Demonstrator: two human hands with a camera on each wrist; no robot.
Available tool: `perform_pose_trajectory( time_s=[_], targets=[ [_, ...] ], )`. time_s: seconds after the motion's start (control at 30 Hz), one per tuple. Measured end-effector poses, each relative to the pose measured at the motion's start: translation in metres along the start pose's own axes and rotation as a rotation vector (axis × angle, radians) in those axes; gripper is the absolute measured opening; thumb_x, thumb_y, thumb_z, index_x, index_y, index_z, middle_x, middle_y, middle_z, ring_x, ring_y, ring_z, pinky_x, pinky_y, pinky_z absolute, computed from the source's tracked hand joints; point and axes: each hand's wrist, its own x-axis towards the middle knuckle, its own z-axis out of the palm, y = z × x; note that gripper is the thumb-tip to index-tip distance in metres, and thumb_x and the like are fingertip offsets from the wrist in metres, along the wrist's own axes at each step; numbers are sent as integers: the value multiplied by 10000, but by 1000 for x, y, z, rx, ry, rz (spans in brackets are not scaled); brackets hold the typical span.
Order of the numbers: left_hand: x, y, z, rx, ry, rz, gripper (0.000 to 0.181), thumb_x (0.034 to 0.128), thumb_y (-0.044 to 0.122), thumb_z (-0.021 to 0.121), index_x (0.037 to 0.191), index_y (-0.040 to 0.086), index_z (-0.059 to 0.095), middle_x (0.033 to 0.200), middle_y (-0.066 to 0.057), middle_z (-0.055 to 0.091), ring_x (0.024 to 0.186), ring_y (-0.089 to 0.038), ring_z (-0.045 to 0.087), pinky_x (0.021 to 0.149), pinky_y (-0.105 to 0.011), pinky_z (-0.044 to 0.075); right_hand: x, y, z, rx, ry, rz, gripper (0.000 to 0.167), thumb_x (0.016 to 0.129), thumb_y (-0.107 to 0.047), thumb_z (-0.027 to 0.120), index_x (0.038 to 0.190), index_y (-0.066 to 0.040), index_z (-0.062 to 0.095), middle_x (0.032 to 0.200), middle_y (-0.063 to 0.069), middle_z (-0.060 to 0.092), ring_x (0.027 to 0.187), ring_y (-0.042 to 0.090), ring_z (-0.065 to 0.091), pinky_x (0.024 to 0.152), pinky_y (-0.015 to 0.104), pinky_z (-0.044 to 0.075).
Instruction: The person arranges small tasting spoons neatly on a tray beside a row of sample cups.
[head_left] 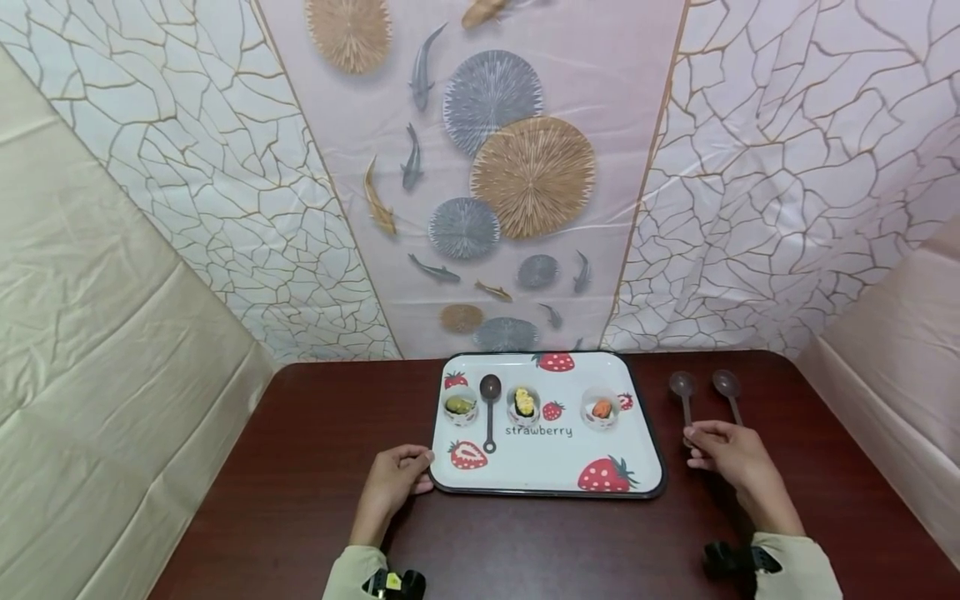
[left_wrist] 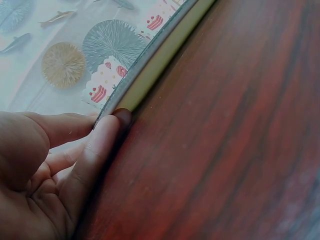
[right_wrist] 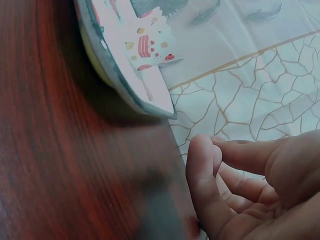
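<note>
Beige cloth [head_left: 90, 350] slopes down at the far left, and beside it a patterned backdrop [head_left: 532, 175] of cracked gold lines, fish and round discs rises behind a dark reddish-brown table [head_left: 315, 467]. A left hand [head_left: 395, 482], its sleeve [head_left: 347, 575] pale, pinches the near left corner of a white strawberry-print tray [head_left: 525, 471] at the rim, thumb and fingers drawn together there. On the tray, from the left, stand a small cup [head_left: 461, 422] with green food [head_left: 459, 405], then a dark spoon [head_left: 490, 412] lying bowl away from the person, a second cup [head_left: 523, 425] with yellow food [head_left: 524, 401], and, past a gap, a third cup [head_left: 588, 410] with orange food [head_left: 602, 408]. Well clear of the tray's right edge, a translucent spoon [head_left: 683, 387] has the end of its handle at the fingertips of the right hand [head_left: 737, 462], which pinches it, thumb and finger meeting and the other fingers curled; the right wrist view hides the handle itself. Just to the right lies another translucent spoon [head_left: 726, 384], its handle partly behind that hand.
</note>
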Motion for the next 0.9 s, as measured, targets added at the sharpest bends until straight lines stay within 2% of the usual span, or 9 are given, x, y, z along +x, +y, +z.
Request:
perform_pose_trajectory(
  time_s=[0.27, 0.5, 0.73, 0.9],
  targets=[
    [-2, 1, -1, 10, -4, 0, 316, 1033, 152, 701, 1237, -89, 699, 898, -104, 741, 694, -132, 697, 669, -287, 660, -5, -12, 5, 6, 7, -35, 493, 1113, -126, 550, 1454, 202, 411, 1014, 42, 718, 785, 79, 691, 752, 285, 662],
    [-3, 1, -1, 12, -6, -4, 319, 1036, 157, 701, 1243, -86, 699, 899, -106, 739, 699, -134, 701, 673, -290, 662, -10, -22, 10, 42, -25, -62, 464, 1097, -46, 549, 1444, 222, 397, 1041, 79, 741, 786, 72, 705, 770, 284, 663],
    [-2, 0, -1, 12, -4, 7, 319, 1035, 159, 701, 1239, -86, 701, 890, -101, 735, 689, -133, 700, 663, -289, 661, -15, -32, 18, 93, -79, -160, 450, 1076, 43, 531, 1433, 250, 353, 1076, 139, 730, 843, 63, 734, 806, 283, 660],
    [-2, 0, 0, 3, 1, 22, 309, 1030, 135, 698, 1228, -102, 701, 855, -90, 732, 664, -119, 690, 640, -276, 656, -17, -39, 24, 82, -82, -197, 476, 1054, 53, 571, 1440, 242, 366, 1053, 131, 730, 847, 71, 735, 819, 298, 662]
  ],
)
